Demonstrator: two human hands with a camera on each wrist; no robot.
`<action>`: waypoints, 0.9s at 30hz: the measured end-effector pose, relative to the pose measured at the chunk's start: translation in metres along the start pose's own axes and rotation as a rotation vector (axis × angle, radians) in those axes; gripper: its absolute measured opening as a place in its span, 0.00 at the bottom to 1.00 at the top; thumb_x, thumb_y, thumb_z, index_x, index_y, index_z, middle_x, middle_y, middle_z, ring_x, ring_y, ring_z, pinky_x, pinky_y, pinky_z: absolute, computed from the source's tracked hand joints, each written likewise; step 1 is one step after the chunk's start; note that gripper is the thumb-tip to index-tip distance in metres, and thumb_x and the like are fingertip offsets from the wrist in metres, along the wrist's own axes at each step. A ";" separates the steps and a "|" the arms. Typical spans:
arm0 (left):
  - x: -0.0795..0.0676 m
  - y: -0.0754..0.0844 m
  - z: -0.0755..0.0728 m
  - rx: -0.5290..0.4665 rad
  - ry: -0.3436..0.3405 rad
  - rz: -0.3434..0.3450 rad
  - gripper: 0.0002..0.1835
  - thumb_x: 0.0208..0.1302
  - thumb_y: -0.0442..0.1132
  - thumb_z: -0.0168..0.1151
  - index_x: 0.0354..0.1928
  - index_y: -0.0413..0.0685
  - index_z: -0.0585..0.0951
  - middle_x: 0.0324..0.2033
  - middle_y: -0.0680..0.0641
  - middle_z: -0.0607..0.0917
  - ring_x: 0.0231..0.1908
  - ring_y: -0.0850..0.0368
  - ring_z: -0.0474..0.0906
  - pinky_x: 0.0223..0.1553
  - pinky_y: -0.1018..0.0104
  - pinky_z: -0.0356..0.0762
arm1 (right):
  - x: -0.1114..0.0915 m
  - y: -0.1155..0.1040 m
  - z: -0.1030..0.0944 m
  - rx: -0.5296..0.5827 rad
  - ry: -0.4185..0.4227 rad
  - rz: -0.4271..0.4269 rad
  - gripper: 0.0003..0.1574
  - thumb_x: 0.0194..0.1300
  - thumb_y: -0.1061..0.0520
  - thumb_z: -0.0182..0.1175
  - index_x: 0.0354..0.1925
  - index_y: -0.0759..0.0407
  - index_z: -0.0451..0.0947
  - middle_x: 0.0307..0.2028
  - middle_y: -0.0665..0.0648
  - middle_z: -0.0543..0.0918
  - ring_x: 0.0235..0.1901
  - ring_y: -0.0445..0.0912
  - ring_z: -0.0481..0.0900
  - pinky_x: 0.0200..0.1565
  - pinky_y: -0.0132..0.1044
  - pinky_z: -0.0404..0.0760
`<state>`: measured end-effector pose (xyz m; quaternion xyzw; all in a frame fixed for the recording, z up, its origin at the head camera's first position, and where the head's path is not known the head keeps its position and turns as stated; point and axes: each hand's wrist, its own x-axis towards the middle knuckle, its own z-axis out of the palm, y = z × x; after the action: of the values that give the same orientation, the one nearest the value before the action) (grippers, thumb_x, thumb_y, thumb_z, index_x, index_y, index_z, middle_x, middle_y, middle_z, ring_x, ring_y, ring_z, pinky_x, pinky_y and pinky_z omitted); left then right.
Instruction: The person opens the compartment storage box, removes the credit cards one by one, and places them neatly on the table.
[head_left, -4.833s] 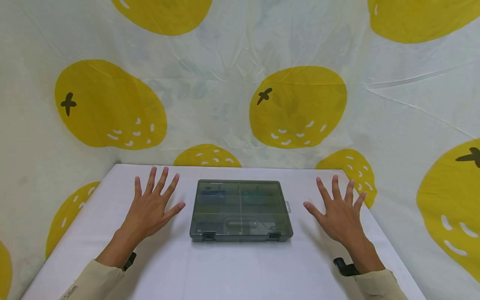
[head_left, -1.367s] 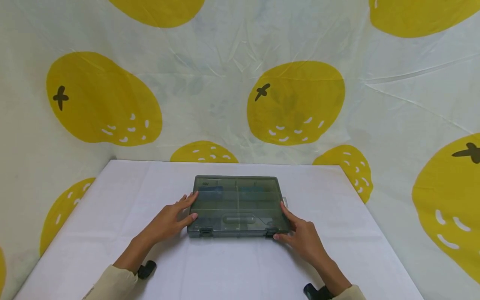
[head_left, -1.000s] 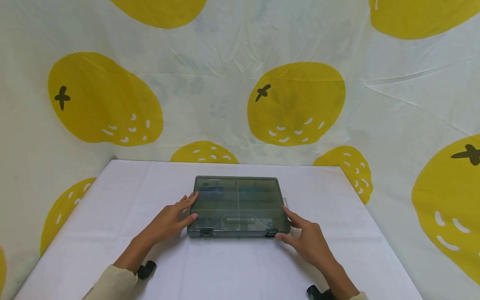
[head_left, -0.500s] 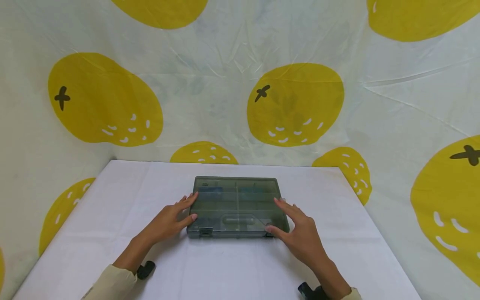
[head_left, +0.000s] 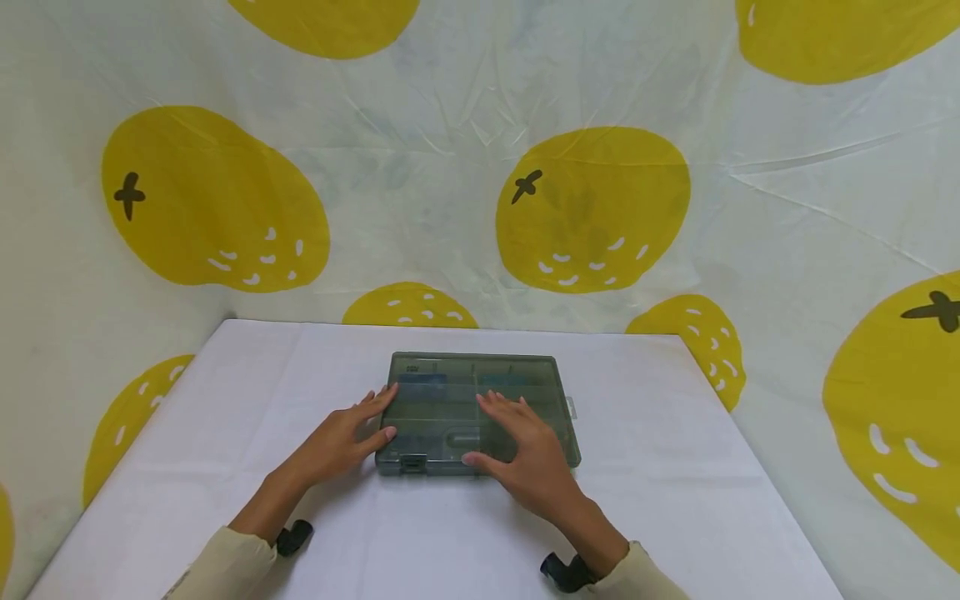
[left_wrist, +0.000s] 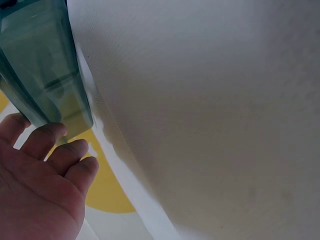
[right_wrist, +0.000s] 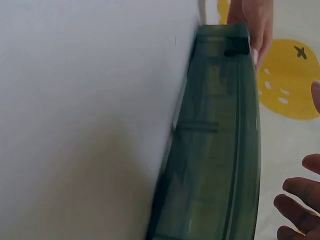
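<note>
A flat, see-through grey-green plastic compartment box (head_left: 517, 375), its lid down, lies on the white table. My left hand (head_left: 337, 446) rests against its left end, thumb and index finger on the lid's edge. In the left wrist view the bent fingers (left_wrist: 62, 155) touch the box's end wall (left_wrist: 45, 65). My right hand (head_left: 528, 467) is over the front middle of the lid, thumb and fingers spread and holding nothing. In the right wrist view its fingers (right_wrist: 300, 195) stand apart from the box (right_wrist: 215, 135). A dark front latch (head_left: 412, 464) shows at left; the right latch is hidden behind my hand.
White cloth covers the table (head_left: 712, 500). A curtain with yellow fruit prints (head_left: 592, 208) hangs behind it and along both sides. A small clear hanging tab (head_left: 572, 407) sticks out at the box's right end. Black wrist cameras (head_left: 566, 573) sit on both wrists.
From spread beside the box, both hands have come to it. My left hand stays at the left end. My right hand has left the right front corner and moved left over the lid.
</note>
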<state>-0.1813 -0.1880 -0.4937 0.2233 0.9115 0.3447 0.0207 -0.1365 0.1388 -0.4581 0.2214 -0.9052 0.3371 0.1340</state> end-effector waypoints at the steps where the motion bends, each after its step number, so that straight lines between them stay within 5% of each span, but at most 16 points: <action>1: 0.000 0.000 0.000 -0.001 0.000 0.000 0.41 0.77 0.50 0.64 0.84 0.51 0.59 0.81 0.40 0.64 0.80 0.32 0.59 0.76 0.30 0.63 | 0.001 -0.002 0.004 0.002 -0.012 -0.009 0.54 0.56 0.38 0.80 0.76 0.46 0.73 0.74 0.51 0.77 0.76 0.50 0.73 0.80 0.56 0.65; 13: 0.000 -0.001 0.000 0.023 -0.003 -0.013 0.41 0.77 0.52 0.63 0.85 0.52 0.59 0.81 0.39 0.64 0.80 0.31 0.59 0.74 0.27 0.63 | 0.015 -0.022 0.042 -0.046 -0.233 -0.002 0.53 0.65 0.30 0.70 0.81 0.43 0.66 0.79 0.54 0.69 0.82 0.50 0.63 0.81 0.57 0.62; 27: -0.001 -0.003 0.000 0.016 0.001 0.002 0.41 0.78 0.54 0.62 0.84 0.51 0.60 0.80 0.39 0.64 0.80 0.31 0.60 0.74 0.28 0.64 | 0.031 -0.028 0.063 -0.162 -0.273 -0.032 0.45 0.71 0.34 0.67 0.78 0.47 0.71 0.79 0.57 0.68 0.83 0.54 0.60 0.82 0.56 0.61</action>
<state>-0.1823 -0.1907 -0.4958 0.2240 0.9140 0.3377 0.0183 -0.1553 0.0678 -0.4767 0.2679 -0.9356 0.2277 0.0325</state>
